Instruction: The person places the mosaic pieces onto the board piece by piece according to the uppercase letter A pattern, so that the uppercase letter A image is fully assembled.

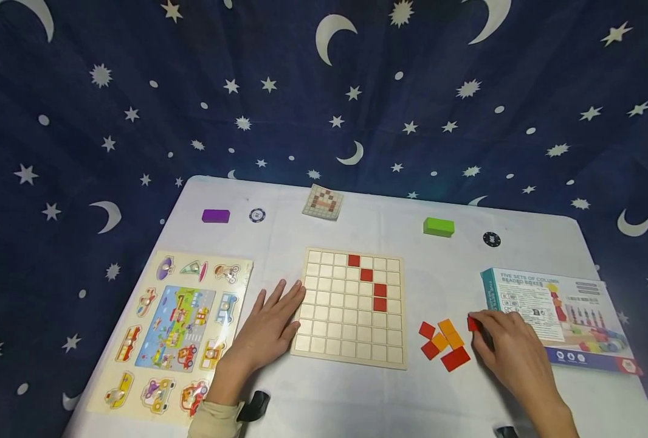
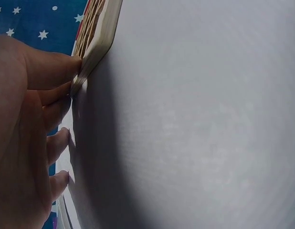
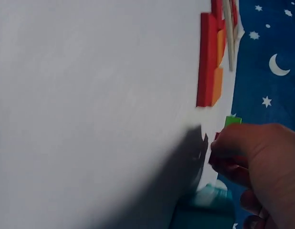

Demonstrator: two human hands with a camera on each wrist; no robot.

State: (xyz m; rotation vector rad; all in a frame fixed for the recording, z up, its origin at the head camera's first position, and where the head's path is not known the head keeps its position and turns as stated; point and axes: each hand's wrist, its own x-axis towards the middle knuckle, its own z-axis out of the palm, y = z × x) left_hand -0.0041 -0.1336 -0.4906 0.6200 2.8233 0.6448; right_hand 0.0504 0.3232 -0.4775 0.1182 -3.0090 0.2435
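Observation:
My right hand pinches a small red square tile between thumb and fingers, at the left side of a boxed toy set. Left of it lies a loose cluster of red tiles and orange tiles. A pale wooden grid board lies mid-table, with several red squares stepping down its upper right part. Along the board's left edge rests my left hand, fingers extended. In the left wrist view its thumb touches the board's edge.
A knobbed vehicle puzzle lies left, the beaded-box carton right. Towards the back are a purple block, a white-and-dark chip, a pattern card, a green block and a black chip. Star-patterned cloth hangs behind.

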